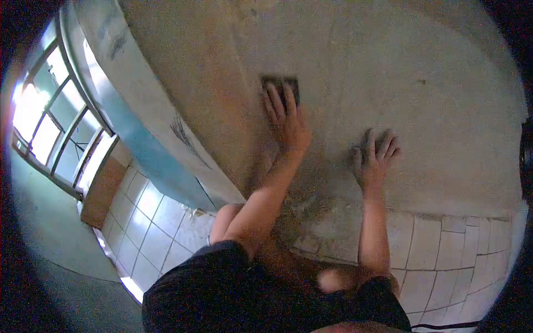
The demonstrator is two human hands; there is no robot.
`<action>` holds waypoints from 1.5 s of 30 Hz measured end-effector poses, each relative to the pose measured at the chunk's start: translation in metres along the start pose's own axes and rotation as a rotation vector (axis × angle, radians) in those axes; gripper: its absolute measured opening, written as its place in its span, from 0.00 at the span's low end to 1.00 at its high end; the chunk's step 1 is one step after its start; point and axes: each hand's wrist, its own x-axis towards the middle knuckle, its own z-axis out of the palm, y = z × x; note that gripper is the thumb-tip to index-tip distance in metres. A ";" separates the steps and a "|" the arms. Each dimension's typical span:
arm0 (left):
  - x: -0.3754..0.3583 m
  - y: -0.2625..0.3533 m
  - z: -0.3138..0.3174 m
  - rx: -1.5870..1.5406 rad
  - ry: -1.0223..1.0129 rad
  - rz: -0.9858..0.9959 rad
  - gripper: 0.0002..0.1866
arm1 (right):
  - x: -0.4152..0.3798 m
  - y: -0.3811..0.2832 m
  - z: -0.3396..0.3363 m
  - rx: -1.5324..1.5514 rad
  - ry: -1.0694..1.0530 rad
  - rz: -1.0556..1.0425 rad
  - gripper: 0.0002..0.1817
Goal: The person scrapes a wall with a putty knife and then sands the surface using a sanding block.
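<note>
My left hand is up against a bare grey-brown plaster wall, its fingers laid over a dark, flat rectangular pad. The pad looks like a sanding sheet or block, pressed to the wall; the fingers and palm hide much of it. Lower and to the right, my right hand rests on the same wall with its fingers spread and nothing in it.
Rougher, patchy plaster runs along the wall's foot, above a pale tiled floor. To the left are a white and blue painted wall edge, a barred window and more shiny floor tiles. A black cable lies at the lower right.
</note>
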 end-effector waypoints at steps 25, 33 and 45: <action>0.072 0.046 -0.060 -0.177 0.102 0.045 0.29 | 0.002 0.001 -0.011 -0.017 -0.091 -0.006 0.35; 0.064 0.051 -0.050 -0.130 0.150 0.072 0.29 | -0.011 0.000 -0.014 0.016 -0.118 0.015 0.34; 0.160 0.057 -0.083 -0.138 0.344 0.079 0.31 | -0.015 0.002 -0.016 0.091 -0.188 0.059 0.34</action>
